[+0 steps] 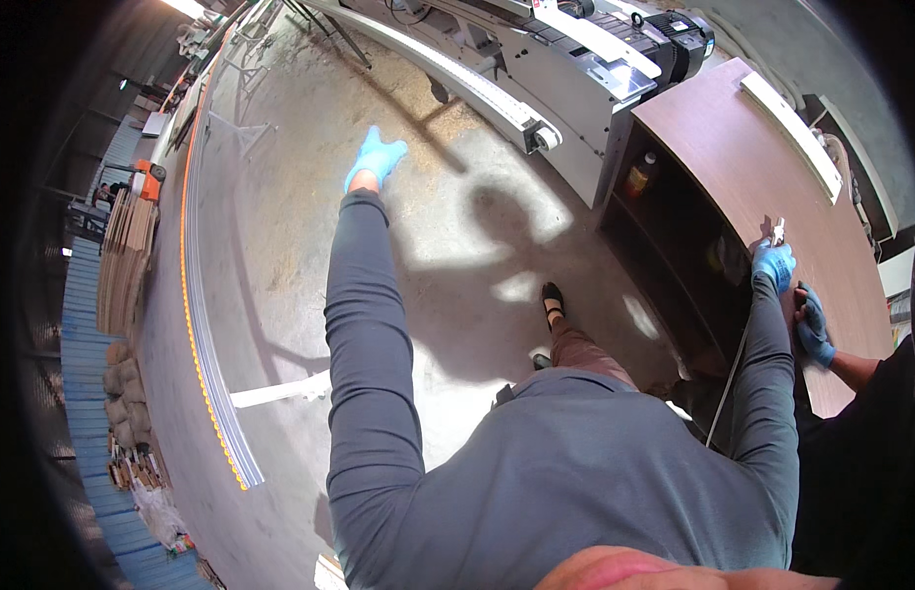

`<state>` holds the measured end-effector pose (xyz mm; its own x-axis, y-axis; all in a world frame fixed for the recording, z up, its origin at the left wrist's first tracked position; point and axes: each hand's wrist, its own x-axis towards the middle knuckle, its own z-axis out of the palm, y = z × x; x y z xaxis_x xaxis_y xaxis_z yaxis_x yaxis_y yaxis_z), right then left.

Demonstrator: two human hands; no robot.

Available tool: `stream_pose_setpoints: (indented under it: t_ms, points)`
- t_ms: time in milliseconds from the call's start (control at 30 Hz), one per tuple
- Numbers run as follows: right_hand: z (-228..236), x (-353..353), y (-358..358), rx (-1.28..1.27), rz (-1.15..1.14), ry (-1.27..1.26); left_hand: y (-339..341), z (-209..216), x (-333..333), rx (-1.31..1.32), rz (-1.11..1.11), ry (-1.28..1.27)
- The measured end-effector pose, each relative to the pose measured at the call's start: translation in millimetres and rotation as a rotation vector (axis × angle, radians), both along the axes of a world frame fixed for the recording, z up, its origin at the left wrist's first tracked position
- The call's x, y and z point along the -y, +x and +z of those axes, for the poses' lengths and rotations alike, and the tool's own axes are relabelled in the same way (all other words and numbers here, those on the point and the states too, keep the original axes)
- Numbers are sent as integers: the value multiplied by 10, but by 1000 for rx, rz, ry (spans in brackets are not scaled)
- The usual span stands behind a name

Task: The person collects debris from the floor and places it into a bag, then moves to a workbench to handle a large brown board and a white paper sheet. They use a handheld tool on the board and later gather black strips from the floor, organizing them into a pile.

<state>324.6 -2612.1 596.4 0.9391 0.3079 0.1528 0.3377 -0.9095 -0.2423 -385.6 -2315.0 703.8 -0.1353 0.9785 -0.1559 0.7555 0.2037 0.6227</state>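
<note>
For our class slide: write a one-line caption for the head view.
Left hand stretched out over the concrete floor; right hand gripping the brown cabinet edge.

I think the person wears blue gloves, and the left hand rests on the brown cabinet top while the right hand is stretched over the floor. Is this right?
Not quite: the head view shows the sides swapped. The right hand rests on the brown cabinet top, and the left hand is stretched over the floor. The gloves are blue.

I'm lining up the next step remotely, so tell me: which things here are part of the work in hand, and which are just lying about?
In hand:
- right hand gripping a small white piece at the edge of the brown cabinet
- co-worker's gloved hand on that same edge
- left hand, outstretched and empty

Lying about:
- white strip on the cabinet top
- bottle on the shelf
- stacked boards
- white machine
</note>
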Motion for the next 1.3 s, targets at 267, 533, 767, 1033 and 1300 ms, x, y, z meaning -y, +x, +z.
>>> stream_pose_setpoints:
  t_ms: [267,533,767,1033,1300]
  points:
    - [-42,31,28,18,49,44,184,-594,165,6,-196,-143]
    - [-30,8,31,23,20,27,533,-1000,309,-141,-257,-211]
    - [-45,-5,50,29,19,37,670,-1256,667,-21,-228,-44]
    - [-125,31,102,56,37,67,707,-3014,2976,171,-292,-653]
    - [-218,-4,178,49,37,41,52,-3425,4465,386,232,-885]
